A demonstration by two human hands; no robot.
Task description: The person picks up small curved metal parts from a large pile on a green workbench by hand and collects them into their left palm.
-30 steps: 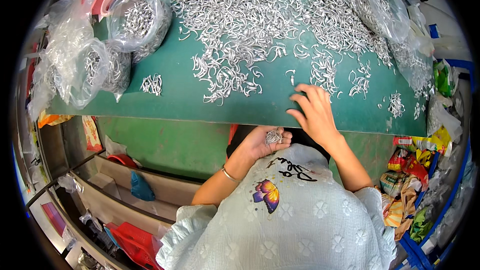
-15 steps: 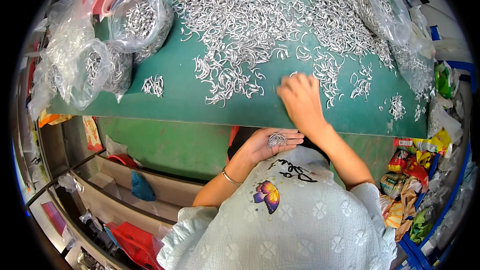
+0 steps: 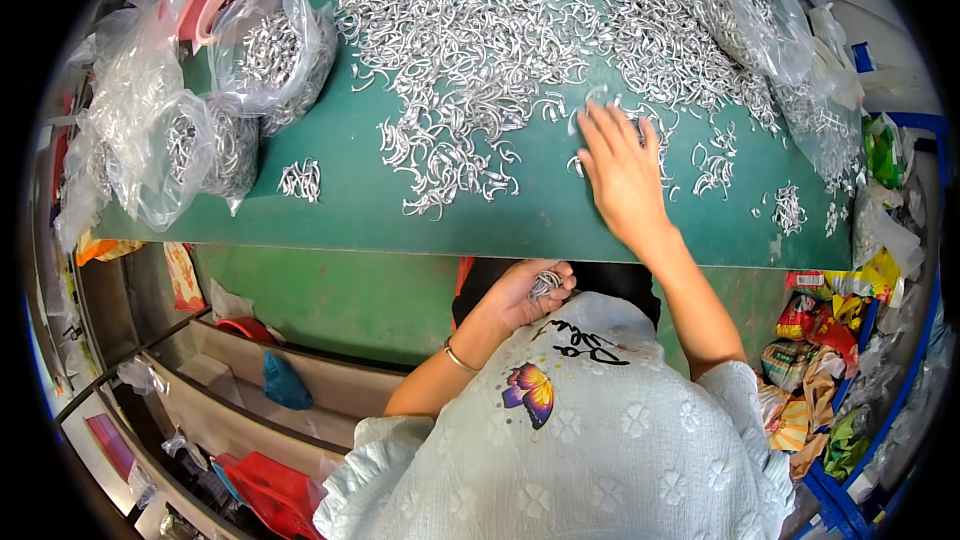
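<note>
A big heap of small curved silver metal pieces (image 3: pixel 520 30) covers the far half of the green table (image 3: pixel 400 200). My right hand (image 3: pixel 622 172) lies flat on the table with fingers spread, its fingertips on loose pieces at the heap's near edge. My left hand (image 3: pixel 525 292) is held below the table's front edge, close to my chest, curled around a small bunch of the same metal pieces (image 3: pixel 545 283).
Clear plastic bags filled with metal pieces (image 3: pixel 265 55) stand at the table's left, with another bag (image 3: pixel 765 5) at the far right. A small separate pile (image 3: pixel 300 180) lies near the left front edge. Shelves with clutter sit below left; colourful wrappers (image 3: pixel 820 360) lie at the right.
My right hand has moved away from the table's front edge, forward into the near edge of the heap, with fingers spread. My left hand has stayed below the table with its bunch.
</note>
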